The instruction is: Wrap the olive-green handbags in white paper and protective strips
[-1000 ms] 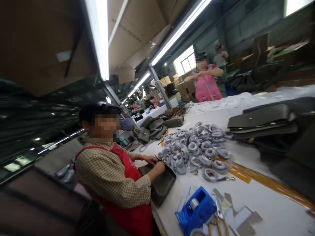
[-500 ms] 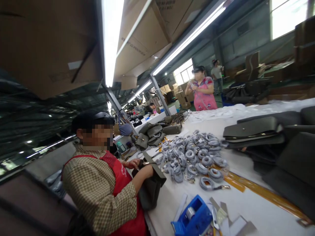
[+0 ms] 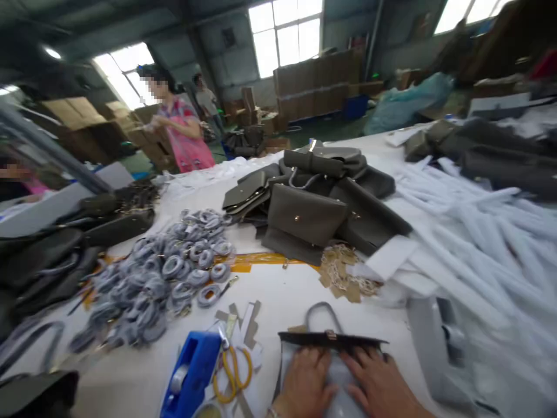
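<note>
A dark bag (image 3: 282,371) with a grey looped handle (image 3: 324,307) lies at the bottom centre, its grey inner side or wrapping facing up. My left hand (image 3: 307,377) rests on its left half with the fingers spread toward the dark top edge. On the right half my right hand (image 3: 378,380) lies flat, fingers apart and tips near that same edge. Left of the bag are yellow-handled scissors (image 3: 235,374) and a blue tape dispenser (image 3: 191,371). A grey dispenser (image 3: 435,348) stands to the right.
Coiled grey straps (image 3: 174,267) are heaped at the left. Dark bags (image 3: 304,215) are piled behind, with brown tags (image 3: 342,270) in front. White strips (image 3: 478,226) spread over the right. A person in pink (image 3: 187,133) stands beyond the table.
The view has swung right and down. My hands and the bag beneath them have come into view, while the person in the red apron has left it.
</note>
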{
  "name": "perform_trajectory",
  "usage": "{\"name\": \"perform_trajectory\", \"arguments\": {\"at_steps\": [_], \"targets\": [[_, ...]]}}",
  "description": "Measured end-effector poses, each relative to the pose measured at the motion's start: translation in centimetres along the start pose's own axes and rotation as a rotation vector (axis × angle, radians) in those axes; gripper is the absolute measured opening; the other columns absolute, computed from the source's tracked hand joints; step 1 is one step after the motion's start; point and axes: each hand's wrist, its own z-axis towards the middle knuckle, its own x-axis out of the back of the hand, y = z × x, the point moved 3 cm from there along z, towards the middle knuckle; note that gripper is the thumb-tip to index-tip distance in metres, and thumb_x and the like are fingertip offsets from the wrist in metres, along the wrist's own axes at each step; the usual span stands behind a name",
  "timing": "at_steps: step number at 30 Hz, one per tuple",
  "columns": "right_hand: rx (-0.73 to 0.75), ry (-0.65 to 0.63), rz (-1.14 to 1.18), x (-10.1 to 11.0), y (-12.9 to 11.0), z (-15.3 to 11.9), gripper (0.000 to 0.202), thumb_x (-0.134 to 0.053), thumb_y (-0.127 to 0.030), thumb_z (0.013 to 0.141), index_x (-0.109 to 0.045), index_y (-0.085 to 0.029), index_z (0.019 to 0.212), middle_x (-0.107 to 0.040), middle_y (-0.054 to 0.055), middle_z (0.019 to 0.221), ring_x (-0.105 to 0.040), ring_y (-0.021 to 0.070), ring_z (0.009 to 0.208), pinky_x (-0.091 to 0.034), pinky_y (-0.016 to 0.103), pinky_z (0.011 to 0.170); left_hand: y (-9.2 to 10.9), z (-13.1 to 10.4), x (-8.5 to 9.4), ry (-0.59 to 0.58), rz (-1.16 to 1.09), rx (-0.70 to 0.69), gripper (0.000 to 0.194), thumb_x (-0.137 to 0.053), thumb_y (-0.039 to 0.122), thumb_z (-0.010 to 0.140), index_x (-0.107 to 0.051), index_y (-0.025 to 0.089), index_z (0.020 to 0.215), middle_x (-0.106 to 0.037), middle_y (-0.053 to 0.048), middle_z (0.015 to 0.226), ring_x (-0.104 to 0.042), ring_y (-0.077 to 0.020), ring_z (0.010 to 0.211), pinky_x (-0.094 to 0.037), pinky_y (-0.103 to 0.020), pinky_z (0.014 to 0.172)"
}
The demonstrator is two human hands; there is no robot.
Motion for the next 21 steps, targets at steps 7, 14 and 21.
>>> {"name": "perform_trajectory", "arguments": {"at_steps": [7,14,21], "targets": [[-0.137,-0.168,0.131,2.2,0.8,-0.9,0.061,-0.055,-0.043,0.095,-0.047,-0.025,0.153,-0.046,0.013,0.157,-0.041,0.0379,0.142,-0.044,0.058,0.108,-2.0,0.1,-1.1,0.02,-0.083,0.036,0.062,-0.047,0.058,0.098,-0.041,0.032,0.153,-0.047,-0.004,0.156,-0.041,-0.0282,0.142,-0.029,-0.044,0.124],[-0.215,-0.107,0.084,5.7,2.1,-2.0,0.047,-0.058,-0.025,0.089,-0.064,-0.015,0.134,-0.061,0.018,0.14,-0.055,0.036,0.127,-0.051,0.052,0.103,-1.7,0.4,-1.0,0.075,-0.096,0.013,0.055,-0.051,0.054,0.098,-0.051,0.031,0.147,-0.053,-0.004,0.149,-0.046,-0.0279,0.137,-0.032,-0.044,0.121],[0.076,0.326,0.188,11.4,-1.4,2.1,0.03,-0.05,-0.02,0.097,-0.063,-0.016,0.124,-0.067,0.016,0.119,-0.063,0.028,0.11,-0.055,0.047,0.098,-1.2,0.4,-0.7,0.117,-0.084,0.007,0.053,-0.062,0.047,0.093,-0.053,0.031,0.142,-0.053,-0.003,0.148,-0.046,-0.0282,0.135,-0.034,-0.045,0.12]]}}
